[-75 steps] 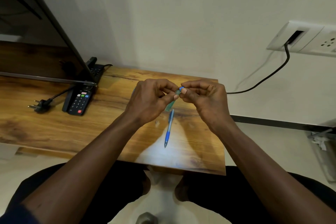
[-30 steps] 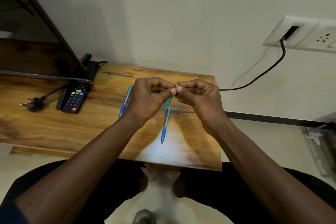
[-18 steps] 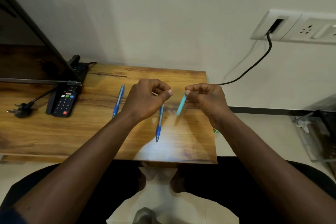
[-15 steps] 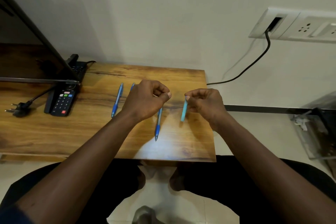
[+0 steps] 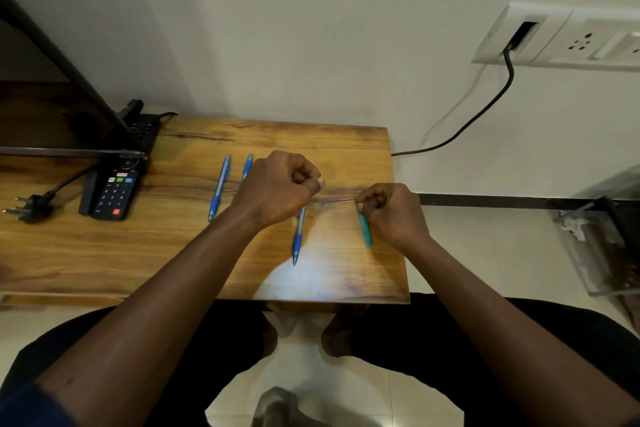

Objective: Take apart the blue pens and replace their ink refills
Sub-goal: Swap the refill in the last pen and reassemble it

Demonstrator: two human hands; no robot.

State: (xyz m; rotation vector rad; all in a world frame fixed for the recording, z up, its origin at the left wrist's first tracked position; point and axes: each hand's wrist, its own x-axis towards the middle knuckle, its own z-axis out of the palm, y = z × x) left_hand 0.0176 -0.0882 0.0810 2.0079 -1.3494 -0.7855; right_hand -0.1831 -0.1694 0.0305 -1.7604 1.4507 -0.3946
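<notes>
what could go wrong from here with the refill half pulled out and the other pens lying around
1. The thin refill spans the gap between the left hand and right hand; an off-axis pull might bend it.
2. The teal barrel hangs near the table right edge; if dropped, it could fall to the floor.
3. The left forearm passes close over a blue pen and could nudge it.

Two pens [image 5: 219, 191] lying side by side on tabletop [image 5: 104, 253], left of left hand [image 5: 277, 192]. Third pen [image 5: 298, 236] lying below it. Pen barrel [image 5: 365, 229] hanging under right hand [image 5: 391, 210]. Remote [image 5: 112, 191], plug [image 5: 29, 206] sitting far left.
</notes>
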